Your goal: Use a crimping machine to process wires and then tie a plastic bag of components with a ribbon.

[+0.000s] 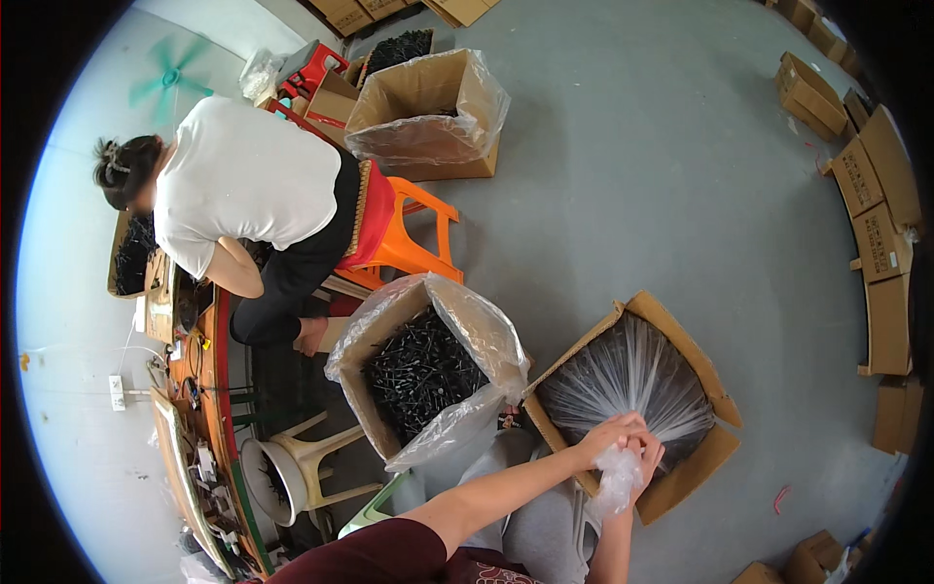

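Note:
In front of me at the right, a cardboard box [717,457] with its flaps up holds a clear plastic bag [623,375]. Dark contents show through the bag, too blurred to name. The bag's top is drawn together into radiating pleats. My left hand [605,440] is closed round the gathered neck, its arm reaching across from the lower left. Close against it, my right hand [646,465] also grips the neck. Loose crumpled plastic [615,487] sticks out between my hands toward me.
Left of it stands a plastic-lined carton [365,336] of small black parts [423,375]. Beyond, a person in a white top [258,185] sits on an orange stool [413,238] at a cluttered workbench [209,409]. A basin [258,467] rests on a beige stool [316,453]. Stacked cartons [880,234] line the right.

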Tool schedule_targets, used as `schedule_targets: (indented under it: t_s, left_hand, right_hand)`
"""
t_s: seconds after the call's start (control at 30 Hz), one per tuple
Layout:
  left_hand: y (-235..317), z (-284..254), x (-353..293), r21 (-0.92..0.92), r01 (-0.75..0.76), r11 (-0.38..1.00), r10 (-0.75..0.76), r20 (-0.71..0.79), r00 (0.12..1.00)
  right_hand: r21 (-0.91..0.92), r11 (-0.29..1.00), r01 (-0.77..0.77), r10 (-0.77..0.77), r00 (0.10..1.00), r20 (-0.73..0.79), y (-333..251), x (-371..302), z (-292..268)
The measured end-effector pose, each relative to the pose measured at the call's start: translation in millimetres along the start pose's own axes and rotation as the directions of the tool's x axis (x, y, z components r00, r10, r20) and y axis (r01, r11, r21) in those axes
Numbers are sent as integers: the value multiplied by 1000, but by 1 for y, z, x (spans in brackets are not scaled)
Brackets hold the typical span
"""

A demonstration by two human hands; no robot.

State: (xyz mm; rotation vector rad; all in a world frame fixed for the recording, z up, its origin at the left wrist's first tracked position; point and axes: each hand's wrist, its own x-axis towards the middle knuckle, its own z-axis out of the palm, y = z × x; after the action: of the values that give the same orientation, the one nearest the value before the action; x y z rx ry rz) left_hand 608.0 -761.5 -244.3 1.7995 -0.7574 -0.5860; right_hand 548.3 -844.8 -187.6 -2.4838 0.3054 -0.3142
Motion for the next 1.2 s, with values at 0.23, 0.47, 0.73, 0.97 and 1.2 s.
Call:
schedule_targets:
  t_s: [0.23,0.47,0.73,0.97,1.2]
  left_hand:
    - [-5,24,-30,-17,54,998,-57,-259,964]
    - [57,0,-3,-162,-13,987,-18,-185,983]
    - [73,0,-14,394,-120,911,143,-29,989]
    - [138,-41,-100,186,112,976,-121,37,992]
    - [149,-136,-199,176,469,865,-349,-459,817]
  right_hand:
    - [89,991,-95,83,988,131,47,-30,-15]
    - [-128,991,37,-7,974,227,72,-5,35]
    - [508,710,-488,378,872,310,72,-20,51]
    - [539,139,-831,677,476,561,66,-1,53]
    - [420,265,-868,586,491,645,63,-22,25]
